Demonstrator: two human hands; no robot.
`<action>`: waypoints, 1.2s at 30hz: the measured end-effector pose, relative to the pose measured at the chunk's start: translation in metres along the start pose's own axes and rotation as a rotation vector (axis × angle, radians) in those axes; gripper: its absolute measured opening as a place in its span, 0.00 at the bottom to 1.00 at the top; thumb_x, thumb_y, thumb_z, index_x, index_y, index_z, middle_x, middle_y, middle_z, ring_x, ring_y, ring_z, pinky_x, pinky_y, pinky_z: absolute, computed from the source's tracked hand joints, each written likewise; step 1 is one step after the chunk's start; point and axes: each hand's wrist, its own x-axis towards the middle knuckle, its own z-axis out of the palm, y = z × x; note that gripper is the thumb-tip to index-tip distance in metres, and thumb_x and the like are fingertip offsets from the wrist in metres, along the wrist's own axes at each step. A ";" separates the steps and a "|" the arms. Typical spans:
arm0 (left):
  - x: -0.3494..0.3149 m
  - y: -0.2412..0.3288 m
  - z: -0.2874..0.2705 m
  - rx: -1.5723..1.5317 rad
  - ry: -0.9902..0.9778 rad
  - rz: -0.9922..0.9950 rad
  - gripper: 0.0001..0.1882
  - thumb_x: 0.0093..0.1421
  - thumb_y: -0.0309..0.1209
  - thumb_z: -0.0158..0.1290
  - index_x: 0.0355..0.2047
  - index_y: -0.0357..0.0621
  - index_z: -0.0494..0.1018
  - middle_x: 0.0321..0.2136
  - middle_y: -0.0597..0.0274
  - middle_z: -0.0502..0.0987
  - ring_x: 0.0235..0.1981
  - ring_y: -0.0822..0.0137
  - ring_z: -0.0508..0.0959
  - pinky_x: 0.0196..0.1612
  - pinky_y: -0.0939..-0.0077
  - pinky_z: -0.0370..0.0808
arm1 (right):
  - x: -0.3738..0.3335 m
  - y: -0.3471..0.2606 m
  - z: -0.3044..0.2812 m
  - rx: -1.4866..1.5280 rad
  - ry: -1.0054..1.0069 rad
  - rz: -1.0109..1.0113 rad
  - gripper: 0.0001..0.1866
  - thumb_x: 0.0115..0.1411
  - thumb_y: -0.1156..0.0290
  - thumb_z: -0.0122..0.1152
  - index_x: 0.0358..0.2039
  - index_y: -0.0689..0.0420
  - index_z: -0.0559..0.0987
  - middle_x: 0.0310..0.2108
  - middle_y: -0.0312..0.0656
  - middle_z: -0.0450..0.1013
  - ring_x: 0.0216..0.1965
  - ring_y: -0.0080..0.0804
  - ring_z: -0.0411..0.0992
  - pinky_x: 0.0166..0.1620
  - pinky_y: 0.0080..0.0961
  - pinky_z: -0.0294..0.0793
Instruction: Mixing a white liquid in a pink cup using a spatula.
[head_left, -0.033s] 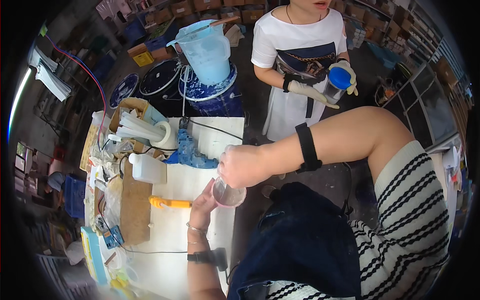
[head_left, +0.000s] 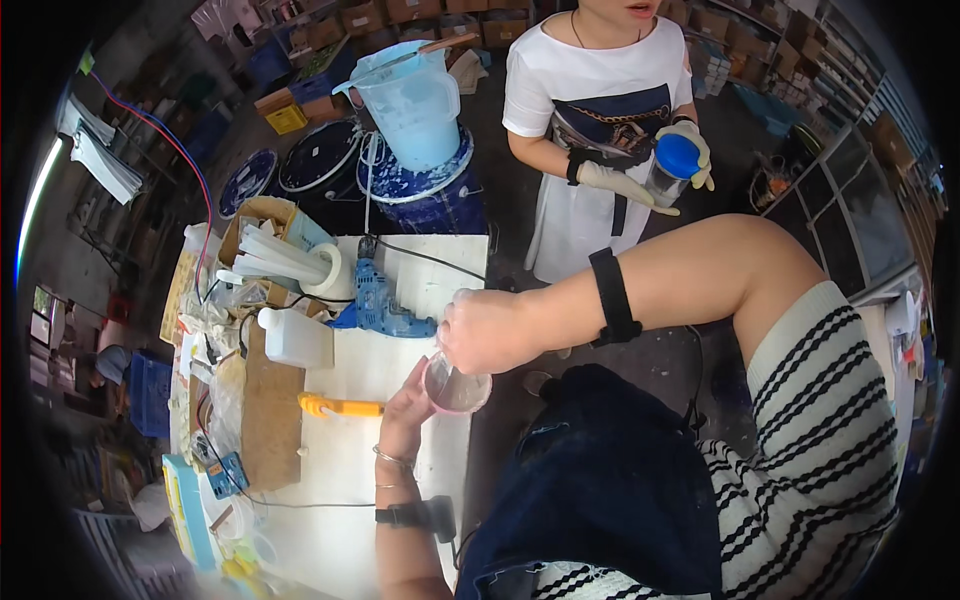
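A small pinkish see-through cup [head_left: 462,392] is tilted near the table's right edge, with whitish stuff inside. My left hand [head_left: 406,398] is closed round its left side. Directly above the cup's mouth, my right hand [head_left: 488,330] is closed with its fingers pointing down into it. Whatever those fingers grip is hidden behind the fist; only a thin pale bit shows below. Just left of my right hand lies a blue power drill [head_left: 385,300]. An orange-yellow tool [head_left: 340,405] rests on the white table [head_left: 345,470] left of my left hand.
A white plastic jug [head_left: 295,338] and a box of white tubes [head_left: 265,250] stand at the table's left. Behind it, a light-blue pitcher [head_left: 412,110] sits on a paint-smeared drum [head_left: 430,200]. Across from me, a gloved person [head_left: 600,110] holds a blue-lidded jar [head_left: 678,160].
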 end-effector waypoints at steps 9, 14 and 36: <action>0.000 0.006 0.009 0.040 0.110 0.064 0.09 0.50 0.27 0.59 0.32 0.40 0.73 0.61 0.54 0.57 0.52 0.66 0.68 0.47 0.73 0.73 | -0.003 -0.010 0.010 0.114 -0.179 0.221 0.11 0.45 0.69 0.55 0.23 0.65 0.78 0.21 0.46 0.74 0.23 0.36 0.75 0.24 0.31 0.74; 0.006 -0.006 0.009 0.044 0.207 0.139 0.11 0.46 0.23 0.60 0.29 0.41 0.70 0.59 0.49 0.60 0.51 0.67 0.68 0.50 0.72 0.71 | -0.005 -0.009 0.013 0.228 -0.291 0.359 0.08 0.45 0.71 0.56 0.23 0.60 0.80 0.23 0.45 0.76 0.27 0.38 0.77 0.27 0.33 0.75; 0.008 -0.038 0.033 0.382 0.421 0.518 0.22 0.49 0.31 0.61 0.42 0.35 0.67 0.61 0.50 0.57 0.58 0.59 0.62 0.60 0.66 0.59 | -0.019 -0.035 0.043 2.088 -0.636 1.269 0.20 0.65 0.58 0.43 0.30 0.62 0.74 0.15 0.32 0.64 0.11 0.17 0.58 0.13 0.17 0.56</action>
